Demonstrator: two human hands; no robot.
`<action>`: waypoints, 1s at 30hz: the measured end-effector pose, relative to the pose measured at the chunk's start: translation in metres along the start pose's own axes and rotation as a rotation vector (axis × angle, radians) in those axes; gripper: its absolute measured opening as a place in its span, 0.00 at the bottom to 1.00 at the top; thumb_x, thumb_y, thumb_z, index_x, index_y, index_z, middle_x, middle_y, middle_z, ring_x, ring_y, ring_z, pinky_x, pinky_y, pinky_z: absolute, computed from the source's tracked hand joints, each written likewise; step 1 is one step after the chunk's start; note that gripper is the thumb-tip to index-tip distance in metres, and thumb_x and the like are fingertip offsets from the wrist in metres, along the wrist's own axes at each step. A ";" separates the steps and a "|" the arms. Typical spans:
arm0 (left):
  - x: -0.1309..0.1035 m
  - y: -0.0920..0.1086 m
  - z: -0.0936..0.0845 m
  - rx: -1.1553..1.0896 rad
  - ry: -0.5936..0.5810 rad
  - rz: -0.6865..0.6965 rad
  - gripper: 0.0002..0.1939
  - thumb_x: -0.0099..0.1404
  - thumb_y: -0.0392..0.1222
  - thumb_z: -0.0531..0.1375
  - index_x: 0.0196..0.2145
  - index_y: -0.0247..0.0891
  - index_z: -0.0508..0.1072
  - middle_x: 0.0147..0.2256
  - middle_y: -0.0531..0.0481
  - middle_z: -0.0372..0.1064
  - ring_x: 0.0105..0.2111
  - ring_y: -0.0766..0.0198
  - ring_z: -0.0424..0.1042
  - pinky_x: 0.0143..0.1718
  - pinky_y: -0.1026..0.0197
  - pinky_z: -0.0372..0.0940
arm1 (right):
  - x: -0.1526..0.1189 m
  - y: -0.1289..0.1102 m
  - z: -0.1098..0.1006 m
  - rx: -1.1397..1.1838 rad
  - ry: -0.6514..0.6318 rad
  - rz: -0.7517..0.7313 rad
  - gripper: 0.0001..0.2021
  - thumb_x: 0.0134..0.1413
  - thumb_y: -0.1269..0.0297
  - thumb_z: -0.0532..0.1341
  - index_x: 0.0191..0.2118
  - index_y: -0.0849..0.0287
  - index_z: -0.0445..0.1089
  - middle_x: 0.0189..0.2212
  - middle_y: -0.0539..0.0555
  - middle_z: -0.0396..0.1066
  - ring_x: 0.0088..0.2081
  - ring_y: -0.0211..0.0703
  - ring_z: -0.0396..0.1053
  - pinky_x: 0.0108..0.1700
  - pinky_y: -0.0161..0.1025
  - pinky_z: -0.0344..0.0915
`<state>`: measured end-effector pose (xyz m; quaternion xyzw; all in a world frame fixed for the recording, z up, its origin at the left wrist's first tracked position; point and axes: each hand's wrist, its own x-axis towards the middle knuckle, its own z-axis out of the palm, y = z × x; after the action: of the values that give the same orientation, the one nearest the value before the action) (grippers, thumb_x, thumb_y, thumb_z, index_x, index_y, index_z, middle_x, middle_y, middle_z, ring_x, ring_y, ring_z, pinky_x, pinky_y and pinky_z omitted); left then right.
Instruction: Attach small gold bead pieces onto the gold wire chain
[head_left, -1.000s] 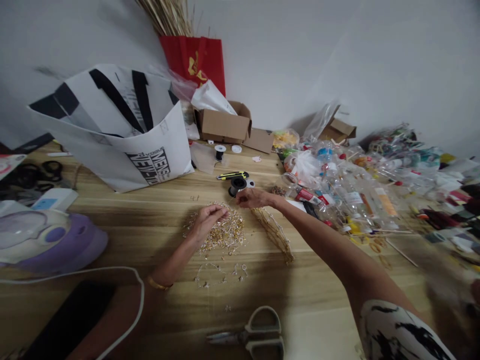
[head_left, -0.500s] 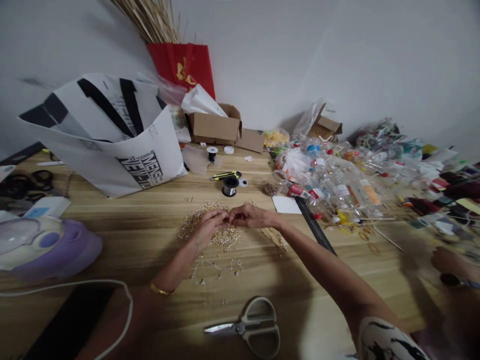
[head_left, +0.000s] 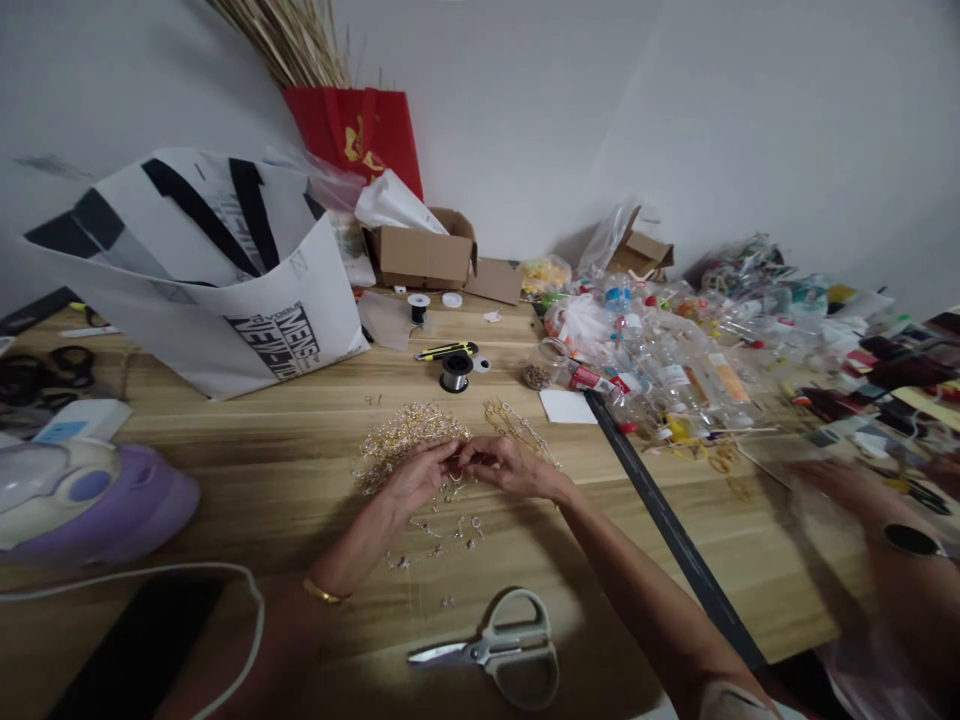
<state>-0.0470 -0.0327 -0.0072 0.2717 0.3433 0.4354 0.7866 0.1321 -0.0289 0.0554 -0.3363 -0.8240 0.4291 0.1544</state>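
My left hand and my right hand meet at the fingertips over the wooden table. Both are closed in a pinch; whatever lies between the fingers is too small to name. Behind and left of them spreads a pile of gold and silver beads. A beaded chain lies just in front of the hands, and another chain lies behind my right hand. Grey-handled scissors rest near the front edge. A spool of wire stands beyond the pile, beside a yellow cutter.
At the left are a large white bag, a purple device and a white cable. Cardboard boxes stand at the back. Plastic bottles crowd the right. Another person's hand with a watch is at the far right.
My hands have moved slightly toward me, uncovering more of the beads and the chain at the right. The other person's hand has reached further left onto the table.
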 end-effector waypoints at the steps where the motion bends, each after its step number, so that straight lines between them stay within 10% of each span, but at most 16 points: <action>1: 0.001 -0.001 0.001 -0.027 0.010 -0.006 0.10 0.49 0.41 0.69 0.28 0.34 0.76 0.28 0.49 0.74 0.29 0.64 0.71 0.34 0.63 0.65 | -0.004 -0.001 0.002 -0.004 0.006 0.000 0.05 0.59 0.69 0.56 0.38 0.56 0.69 0.35 0.50 0.73 0.34 0.38 0.70 0.37 0.36 0.66; 12: 0.005 -0.001 0.009 -0.116 0.097 -0.116 0.02 0.54 0.32 0.66 0.28 0.32 0.76 0.29 0.45 0.76 0.30 0.63 0.75 0.34 0.62 0.68 | -0.022 0.008 0.005 -0.183 0.286 -0.041 0.07 0.61 0.68 0.55 0.41 0.57 0.69 0.39 0.55 0.70 0.38 0.41 0.69 0.37 0.37 0.65; 30: -0.001 -0.006 0.011 0.246 0.184 0.010 0.14 0.47 0.45 0.70 0.29 0.33 0.75 0.25 0.49 0.75 0.21 0.64 0.73 0.24 0.64 0.64 | -0.011 0.015 0.022 -0.592 0.176 -0.114 0.09 0.62 0.65 0.56 0.46 0.54 0.69 0.40 0.54 0.67 0.31 0.37 0.67 0.31 0.33 0.59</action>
<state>-0.0355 -0.0377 -0.0046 0.3267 0.4632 0.4168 0.7106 0.1339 -0.0436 0.0306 -0.3556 -0.9141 0.1304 0.1446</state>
